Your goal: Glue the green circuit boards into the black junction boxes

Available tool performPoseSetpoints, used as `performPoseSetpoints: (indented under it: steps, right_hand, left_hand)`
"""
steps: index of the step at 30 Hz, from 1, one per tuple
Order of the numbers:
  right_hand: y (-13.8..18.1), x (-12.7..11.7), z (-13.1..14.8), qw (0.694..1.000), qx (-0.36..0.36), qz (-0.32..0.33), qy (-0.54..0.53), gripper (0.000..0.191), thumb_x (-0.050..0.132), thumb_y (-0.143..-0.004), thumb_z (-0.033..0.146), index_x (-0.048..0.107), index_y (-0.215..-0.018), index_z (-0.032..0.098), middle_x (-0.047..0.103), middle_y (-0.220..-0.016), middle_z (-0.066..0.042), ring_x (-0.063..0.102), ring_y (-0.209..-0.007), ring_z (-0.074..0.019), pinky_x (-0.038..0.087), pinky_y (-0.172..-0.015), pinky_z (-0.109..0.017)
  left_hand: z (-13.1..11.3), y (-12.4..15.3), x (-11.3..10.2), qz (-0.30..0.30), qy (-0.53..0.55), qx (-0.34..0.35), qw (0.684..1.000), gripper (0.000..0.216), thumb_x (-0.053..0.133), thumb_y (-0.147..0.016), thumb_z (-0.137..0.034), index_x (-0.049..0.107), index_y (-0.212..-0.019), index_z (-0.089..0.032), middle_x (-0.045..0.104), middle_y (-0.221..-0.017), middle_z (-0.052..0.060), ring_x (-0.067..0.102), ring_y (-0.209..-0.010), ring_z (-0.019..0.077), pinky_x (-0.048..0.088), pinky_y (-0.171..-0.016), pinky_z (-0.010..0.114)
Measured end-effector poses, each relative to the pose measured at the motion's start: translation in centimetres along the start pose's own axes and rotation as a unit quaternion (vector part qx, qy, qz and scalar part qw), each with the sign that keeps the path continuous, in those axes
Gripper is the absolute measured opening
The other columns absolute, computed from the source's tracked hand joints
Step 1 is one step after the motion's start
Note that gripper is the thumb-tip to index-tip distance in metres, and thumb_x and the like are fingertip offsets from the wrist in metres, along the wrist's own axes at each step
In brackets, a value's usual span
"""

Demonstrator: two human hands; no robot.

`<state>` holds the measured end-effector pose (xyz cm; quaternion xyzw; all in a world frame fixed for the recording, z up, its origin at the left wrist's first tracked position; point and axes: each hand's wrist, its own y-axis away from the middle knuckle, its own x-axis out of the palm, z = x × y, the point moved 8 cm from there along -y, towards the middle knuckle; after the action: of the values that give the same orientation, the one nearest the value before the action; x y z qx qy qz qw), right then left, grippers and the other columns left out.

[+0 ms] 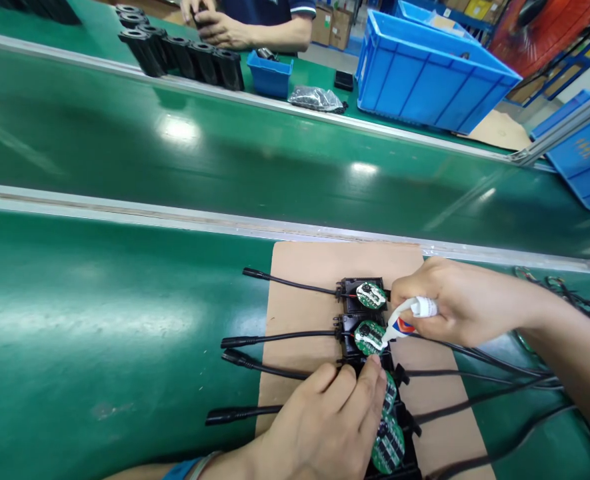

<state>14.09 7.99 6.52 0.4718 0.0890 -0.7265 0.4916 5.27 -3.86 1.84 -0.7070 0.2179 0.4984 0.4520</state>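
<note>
My right hand [455, 303] is closed around a white glue tube [405, 327] with a red and blue label. Its nozzle points down-left and touches a round green circuit board [369, 337] that has white paste on it. My left hand [319, 420] lies over the row of black housings [349, 305], fingers stretched out, fingertips by that board's lower edge; its thumb is hidden. Above, another circuit board [371, 295] bears a white paste streak. Two lower boards, including one green board [389, 445], are partly covered by my left hand and show no paste.
Under the housings lies a cardboard sheet [305, 267]. Black cables [279, 337] run out on both sides. Beyond a metal rail [199, 217] is a green belt [255, 160]. A co-worker's hands [219, 27], black parts [179, 57] and a blue crate [425, 80] are across it.
</note>
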Motion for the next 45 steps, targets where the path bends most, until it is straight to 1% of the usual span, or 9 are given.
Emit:
performPoseSetpoints:
  steps: [14,19,21,24,27,31,39,42,45]
  right_hand:
    - [-1.3,-0.4,-1.0,1.0,0.01,-0.025,0.013,0.007,0.051,-0.075,0.016,0.058,-0.072,0.018,0.051,-0.056,0.002,0.039,-0.049,-0.0106,0.027,-0.051,-0.025]
    - [0.9,-0.9,0.0,0.999,0.018,-0.035,-0.02,0.009,0.051,-0.077,0.014,0.059,-0.077,0.018,0.056,-0.061,0.002,0.044,-0.051,-0.0101,0.03,-0.052,-0.023]
    - [1.6,-0.6,1.0,0.998,0.01,-0.035,-0.05,0.01,0.051,-0.077,0.012,0.059,-0.079,0.019,0.056,-0.062,0.003,0.043,-0.05,-0.0093,0.03,-0.05,-0.022]
    - [1.8,0.7,2.7,0.996,-0.022,-0.03,-0.078,0.013,0.05,-0.073,0.01,0.058,-0.079,0.018,0.052,-0.06,0.004,0.04,-0.049,-0.0091,0.028,-0.05,-0.023]
    - [1.1,2.2,3.8,0.996,-0.047,-0.027,-0.071,0.012,0.047,-0.07,0.01,0.054,-0.074,0.018,0.05,-0.059,0.004,0.036,-0.05,-0.0094,0.028,-0.051,-0.023]
    - [0.1,3.6,4.1,0.998,-0.045,-0.005,-0.04,0.008,0.045,-0.069,0.011,0.047,-0.069,0.019,0.045,-0.057,0.003,0.033,-0.052,-0.0107,0.029,-0.054,-0.024]
    - [0.6,3.4,4.2,0.999,-0.037,0.025,-0.006,0.009,0.044,-0.073,0.014,0.04,-0.069,0.021,0.045,-0.06,0.001,0.032,-0.055,-0.0128,0.027,-0.054,-0.027]
    - [1.2,3.6,4.1,0.999,-0.027,0.034,-0.007,0.011,0.046,-0.073,0.014,0.038,-0.069,0.021,0.042,-0.06,0.002,0.031,-0.056,-0.0128,0.025,-0.053,-0.026]
    - [1.7,3.8,4.1,0.999,-0.02,0.043,-0.006,0.012,0.047,-0.073,0.013,0.039,-0.069,0.021,0.042,-0.061,0.002,0.033,-0.057,-0.0127,0.026,-0.054,-0.026]
  left_hand:
    - [-0.1,-0.1,0.0,0.015,-0.006,0.008,1.0,0.043,0.05,-0.091,-0.028,0.056,-0.129,-0.007,0.061,-0.128,0.012,0.054,-0.085,0.02,0.04,-0.072,0.033]
    - [-2.0,0.5,-1.8,-0.042,-0.004,0.059,0.997,0.022,0.054,-0.088,-0.017,0.067,-0.106,-0.011,0.072,-0.105,0.01,0.054,-0.066,0.0147,0.039,-0.059,0.029]
    - [-3.0,0.8,-2.3,-0.046,-0.007,0.083,0.995,0.02,0.053,-0.089,-0.014,0.068,-0.101,-0.012,0.073,-0.099,0.009,0.053,-0.06,0.0131,0.038,-0.052,0.027]
    - [-3.7,1.1,-2.7,-0.043,-0.014,0.087,0.995,0.022,0.05,-0.089,-0.013,0.069,-0.1,-0.011,0.074,-0.097,0.01,0.055,-0.055,0.0128,0.039,-0.046,0.025]
    - [-3.8,1.1,-2.9,-0.043,-0.014,0.083,0.996,0.023,0.05,-0.088,-0.013,0.069,-0.101,-0.009,0.074,-0.099,0.012,0.057,-0.055,0.0127,0.041,-0.045,0.024]
    - [-3.6,1.1,-2.7,-0.033,-0.019,0.065,0.997,0.026,0.048,-0.088,-0.011,0.068,-0.104,-0.009,0.073,-0.103,0.012,0.056,-0.054,0.0128,0.04,-0.044,0.025]
    - [-3.7,1.5,-2.1,-0.019,-0.003,0.046,0.999,0.029,0.046,-0.089,-0.011,0.067,-0.109,-0.01,0.072,-0.104,0.012,0.056,-0.06,0.0141,0.038,-0.047,0.028]
    - [-4.0,1.6,-1.7,0.004,-0.002,0.06,0.998,0.03,0.047,-0.088,-0.012,0.066,-0.112,-0.009,0.07,-0.108,0.013,0.058,-0.063,0.0153,0.04,-0.049,0.029]
    - [-4.2,1.7,-1.7,-0.002,-0.008,0.072,0.997,0.031,0.048,-0.088,-0.013,0.064,-0.113,-0.007,0.07,-0.108,0.014,0.058,-0.063,0.0159,0.039,-0.049,0.029]
